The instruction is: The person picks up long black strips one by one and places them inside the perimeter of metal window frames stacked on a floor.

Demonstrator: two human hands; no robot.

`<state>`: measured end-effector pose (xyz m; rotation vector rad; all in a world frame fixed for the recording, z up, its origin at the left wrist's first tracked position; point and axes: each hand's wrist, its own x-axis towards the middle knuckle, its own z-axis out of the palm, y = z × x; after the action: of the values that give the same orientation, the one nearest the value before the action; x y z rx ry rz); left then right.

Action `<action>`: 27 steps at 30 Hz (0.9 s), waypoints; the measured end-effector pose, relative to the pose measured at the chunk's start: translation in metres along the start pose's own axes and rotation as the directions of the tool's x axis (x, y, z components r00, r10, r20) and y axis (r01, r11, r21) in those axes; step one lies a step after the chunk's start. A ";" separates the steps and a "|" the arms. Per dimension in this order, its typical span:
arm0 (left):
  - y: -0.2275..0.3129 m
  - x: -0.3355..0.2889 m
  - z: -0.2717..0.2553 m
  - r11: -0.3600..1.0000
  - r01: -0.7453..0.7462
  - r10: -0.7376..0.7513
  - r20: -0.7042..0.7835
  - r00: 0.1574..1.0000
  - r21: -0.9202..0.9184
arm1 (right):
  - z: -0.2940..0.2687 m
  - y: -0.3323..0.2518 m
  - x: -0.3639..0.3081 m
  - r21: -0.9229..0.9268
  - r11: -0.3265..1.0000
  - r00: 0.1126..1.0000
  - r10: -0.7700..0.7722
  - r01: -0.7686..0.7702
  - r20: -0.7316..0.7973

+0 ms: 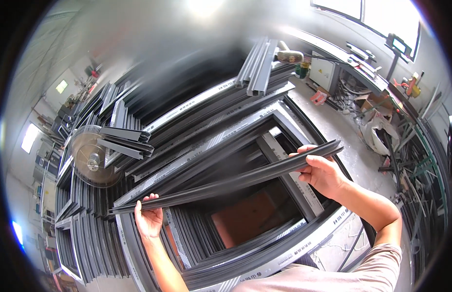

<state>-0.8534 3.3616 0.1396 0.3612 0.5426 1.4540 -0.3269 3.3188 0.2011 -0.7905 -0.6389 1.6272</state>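
A long dark grey metal profile strip (pixel 226 182) spans the view, held in both hands and rising from lower left to upper right. My left hand (pixel 149 219) grips it near its left end, fingers curled up over the far side. Near the right end, my right hand (pixel 323 171) is closed round it, thumb on the near side. Beneath the strip lies a stack of dark window frames (pixel 197 160) with pale printed film on their edges. Part of the top frame is hidden by the strip.
Several grey profiles (pixel 257 68) and a mallet (pixel 290 57) rest on the far frames. A round fan (pixel 92 158) stands at left beside short profile pieces (pixel 126 141). More frames (pixel 89 238) are stacked at far left. A cluttered bench (pixel 352 63) runs along the right wall, with a white sack (pixel 377 131) below.
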 end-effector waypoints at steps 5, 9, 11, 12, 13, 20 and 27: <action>-0.024 -0.015 0.047 0.994 0.078 -0.099 0.291 0.952 0.081 | 0.009 -0.002 -0.052 -0.022 0.999 0.997 -0.031 0.030 -0.073; -0.051 -0.028 0.091 0.967 0.070 -0.167 0.398 0.902 0.245 | 0.009 0.005 -0.090 0.030 0.999 0.994 0.015 -0.012 -0.104; -0.066 -0.040 0.107 0.955 0.055 -0.177 0.412 0.894 0.290 | 0.011 0.008 -0.106 0.050 0.999 0.993 0.014 -0.008 -0.120; -0.071 -0.047 0.113 0.950 0.075 -0.206 0.427 0.880 0.304 | 0.012 0.009 -0.115 0.058 0.998 0.996 0.005 0.000 -0.089; -0.075 -0.056 0.119 0.943 0.090 -0.231 0.439 0.868 0.319 | 0.013 0.011 -0.121 0.066 0.998 0.999 -0.001 0.004 -0.053; -0.048 -0.144 0.167 0.944 -0.267 0.147 0.473 0.869 0.196 | -0.016 0.003 -0.170 0.135 0.987 0.995 -0.092 0.087 0.032; -0.075 -0.292 0.179 0.774 -0.573 0.449 0.404 0.797 0.269 | -0.062 -0.022 -0.294 -0.707 0.537 0.821 -0.560 0.460 0.110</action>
<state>-0.7003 3.0817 0.2847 1.1165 0.4759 1.7707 -0.2316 3.0337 0.2254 -1.1163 -1.3139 0.7286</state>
